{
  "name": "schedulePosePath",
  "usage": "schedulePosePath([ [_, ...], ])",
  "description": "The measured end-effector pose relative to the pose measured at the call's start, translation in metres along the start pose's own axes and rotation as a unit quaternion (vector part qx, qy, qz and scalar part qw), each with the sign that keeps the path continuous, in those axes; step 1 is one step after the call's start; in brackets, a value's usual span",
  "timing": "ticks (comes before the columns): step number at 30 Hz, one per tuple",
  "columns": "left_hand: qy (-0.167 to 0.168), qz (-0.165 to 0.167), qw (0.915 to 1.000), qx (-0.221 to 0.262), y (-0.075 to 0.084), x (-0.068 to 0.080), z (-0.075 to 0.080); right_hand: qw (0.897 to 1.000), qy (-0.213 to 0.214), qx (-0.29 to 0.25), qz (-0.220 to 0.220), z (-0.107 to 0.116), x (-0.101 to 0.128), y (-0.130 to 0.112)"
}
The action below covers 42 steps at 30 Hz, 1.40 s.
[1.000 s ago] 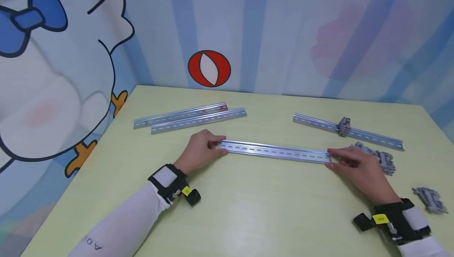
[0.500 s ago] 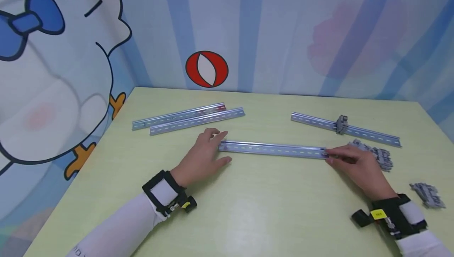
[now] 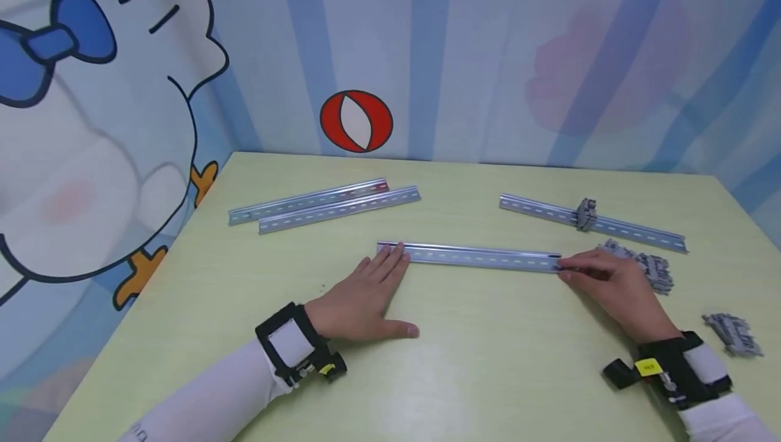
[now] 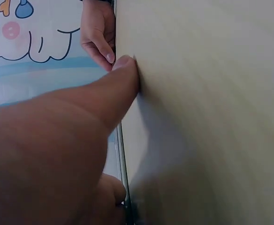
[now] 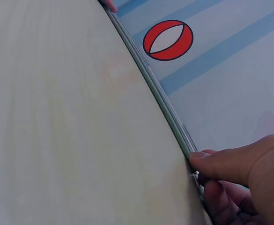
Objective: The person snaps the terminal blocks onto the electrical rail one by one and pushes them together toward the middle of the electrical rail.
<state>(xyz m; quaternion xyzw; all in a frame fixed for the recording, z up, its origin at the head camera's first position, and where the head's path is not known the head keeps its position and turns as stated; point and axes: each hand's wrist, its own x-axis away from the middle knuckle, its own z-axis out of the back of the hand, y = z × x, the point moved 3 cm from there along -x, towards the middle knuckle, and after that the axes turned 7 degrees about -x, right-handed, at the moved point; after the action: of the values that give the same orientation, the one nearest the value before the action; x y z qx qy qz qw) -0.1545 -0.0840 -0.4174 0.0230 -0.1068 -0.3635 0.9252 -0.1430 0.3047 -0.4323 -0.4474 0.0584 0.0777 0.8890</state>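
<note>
A slotted metal DIN rail point(image 3: 482, 257) lies crosswise on the table in front of me. My left hand point(image 3: 366, 303) is spread flat, its fingertips resting over the rail's left end and its thumb out on the tabletop. At the right end, my right hand point(image 3: 619, 286) pinches the rail between thumb and fingers. In the right wrist view the rail point(image 5: 155, 91) runs away edge-on from my right thumb point(image 5: 221, 164). My left thumb point(image 4: 113, 93) fills much of the left wrist view, with the right hand point(image 4: 98, 35) beyond it.
Two more rails point(image 3: 342, 209) lie side by side at the back left. At the back right, another rail point(image 3: 641, 232) carries a grey clip-on block point(image 3: 586, 215). Grey block pieces lie in a pile point(image 3: 655, 271) beside my right hand and in a smaller group point(image 3: 732, 334) nearer the right edge.
The left hand has let go of its pinch on the rail's left end, opened, and laid its fingers flat over that end. The rail was lowered slightly; the right hand stays at its end.
</note>
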Motion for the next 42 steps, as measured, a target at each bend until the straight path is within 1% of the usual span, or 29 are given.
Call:
schedulePosePath([
  [3,0.002,0.002,0.9999,-0.011,0.0,0.0,0.0,0.999,-0.013,0.019,-0.025,0.007,-0.003,-0.004],
  [5,0.005,0.004,0.9999,-0.014,0.001,0.0,0.001,0.998,0.002,0.052,-0.028,0.016,-0.006,-0.008],
  [6,0.007,0.005,0.9999,-0.014,0.002,0.0,0.002,0.997,0.017,0.07,-0.02,0.021,-0.008,-0.011],
  [8,0.014,0.005,0.9998,-0.011,0.003,0.0,0.004,0.991,0.055,0.117,0.016,0.034,-0.01,-0.013],
  [10,0.02,0.003,0.9998,0.001,0.004,0.0,0.006,0.981,0.09,0.165,0.04,0.047,-0.012,-0.009],
  [11,0.024,0.003,0.9997,0.007,0.004,0.0,0.006,0.976,0.098,0.189,0.049,0.052,-0.012,-0.004],
  [13,0.033,0.001,0.9992,0.021,0.003,-0.001,0.006,0.966,0.1,0.23,0.055,0.061,-0.013,0.007],
  [14,0.036,0.0,0.999,0.027,0.003,-0.001,0.006,0.963,0.093,0.247,0.048,0.064,-0.013,0.012],
  [16,0.036,0.002,0.9988,0.033,0.0,-0.003,0.003,0.961,0.063,0.269,0.031,0.068,-0.014,0.018],
  [18,0.037,0.003,0.9987,0.034,-0.002,-0.004,0.001,0.963,0.029,0.268,0.014,0.069,-0.015,0.017],
  [21,0.025,0.006,0.9992,0.03,-0.004,-0.004,-0.002,0.968,-0.015,0.251,-0.016,0.066,-0.018,0.009],
  [24,0.021,0.004,0.9994,0.027,-0.004,-0.004,-0.001,0.968,-0.025,0.246,-0.03,0.062,-0.018,0.002],
  [29,0.017,-0.002,0.9994,0.032,-0.001,-0.005,0.001,0.968,-0.001,0.25,-0.035,0.061,-0.014,-0.002],
  [34,0.016,-0.005,0.9995,0.028,0.0,-0.005,0.0,0.967,0.017,0.252,-0.022,0.062,-0.011,-0.007],
  [38,0.017,-0.006,0.9995,0.027,0.0,-0.004,0.0,0.971,0.029,0.238,-0.01,0.061,-0.013,-0.016],
  [42,0.02,-0.007,0.9996,0.02,-0.001,-0.004,0.001,0.975,0.037,0.219,-0.022,0.059,-0.014,-0.025],
])
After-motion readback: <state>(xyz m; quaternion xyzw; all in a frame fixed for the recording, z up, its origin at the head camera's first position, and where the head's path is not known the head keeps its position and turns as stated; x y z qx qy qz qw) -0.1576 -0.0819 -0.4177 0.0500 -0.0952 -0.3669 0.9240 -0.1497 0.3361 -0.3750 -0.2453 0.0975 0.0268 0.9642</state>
